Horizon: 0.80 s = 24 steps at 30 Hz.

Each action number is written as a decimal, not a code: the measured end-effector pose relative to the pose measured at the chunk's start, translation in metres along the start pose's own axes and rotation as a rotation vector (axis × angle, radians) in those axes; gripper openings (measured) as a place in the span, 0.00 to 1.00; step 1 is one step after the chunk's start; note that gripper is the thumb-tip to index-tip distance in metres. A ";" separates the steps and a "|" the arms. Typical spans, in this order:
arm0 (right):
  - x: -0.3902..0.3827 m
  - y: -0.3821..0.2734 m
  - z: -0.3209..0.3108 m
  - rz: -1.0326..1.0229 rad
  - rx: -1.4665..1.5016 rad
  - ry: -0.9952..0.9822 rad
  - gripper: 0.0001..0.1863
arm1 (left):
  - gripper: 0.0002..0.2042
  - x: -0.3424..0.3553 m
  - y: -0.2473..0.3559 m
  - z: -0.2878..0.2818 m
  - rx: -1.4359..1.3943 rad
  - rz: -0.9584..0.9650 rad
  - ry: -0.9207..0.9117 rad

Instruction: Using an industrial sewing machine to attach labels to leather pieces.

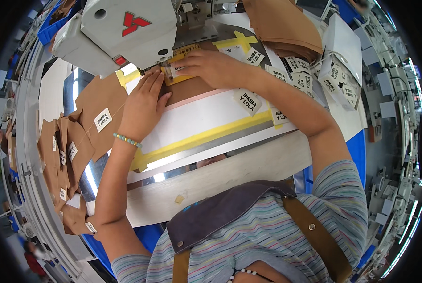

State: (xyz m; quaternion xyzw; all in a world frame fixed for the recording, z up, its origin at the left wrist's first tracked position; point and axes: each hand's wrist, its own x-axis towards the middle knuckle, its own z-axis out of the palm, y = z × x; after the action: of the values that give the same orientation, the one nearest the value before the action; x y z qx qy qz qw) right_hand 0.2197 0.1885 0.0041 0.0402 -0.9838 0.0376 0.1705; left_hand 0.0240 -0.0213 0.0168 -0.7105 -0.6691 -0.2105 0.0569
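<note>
My left hand (145, 104), with a beaded bracelet at its wrist, lies on a brown fabric piece (194, 89) just below the sewing machine head (126, 28). Its fingers are stretched out and the thumb points to the right. My right hand (211, 68) reaches in from the right and rests flat over a yellow-edged frame (178, 81). A white printed label shows partly inside that frame, beside the right fingertips. The needle area is mostly hidden by the machine and my fingers. Both hands press down rather than grasp.
Sewn brown pieces with white labels (103, 120) hang off to the left, joined by thread. Loose labels (247, 102) lie right of my right forearm, near a white box (345, 52) of more labels. Stacked brown pieces (286, 23) sit at the back right. Yellow tape (206, 138) marks the worktop.
</note>
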 end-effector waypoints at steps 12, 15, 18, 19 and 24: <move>0.004 0.001 -0.005 -0.011 0.071 0.009 0.24 | 0.25 0.004 0.004 -0.006 -0.009 0.003 -0.038; 0.007 0.004 -0.001 -0.018 0.060 0.015 0.24 | 0.24 0.003 0.002 -0.008 -0.015 0.017 -0.037; 0.011 0.006 0.000 -0.025 0.038 0.038 0.24 | 0.23 0.000 -0.002 -0.011 0.004 0.060 0.010; 0.013 0.006 0.000 0.005 0.041 -0.009 0.24 | 0.23 -0.002 -0.003 -0.012 0.015 0.068 -0.008; 0.017 0.002 0.002 0.042 -0.044 -0.018 0.27 | 0.23 -0.009 -0.007 -0.015 -0.007 0.033 0.027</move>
State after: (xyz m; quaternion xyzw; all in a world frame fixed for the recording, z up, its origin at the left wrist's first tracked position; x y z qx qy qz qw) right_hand 0.2028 0.1894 0.0078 0.0159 -0.9866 0.0191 0.1615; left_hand 0.0138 -0.0348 0.0259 -0.7186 -0.6558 -0.2216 0.0670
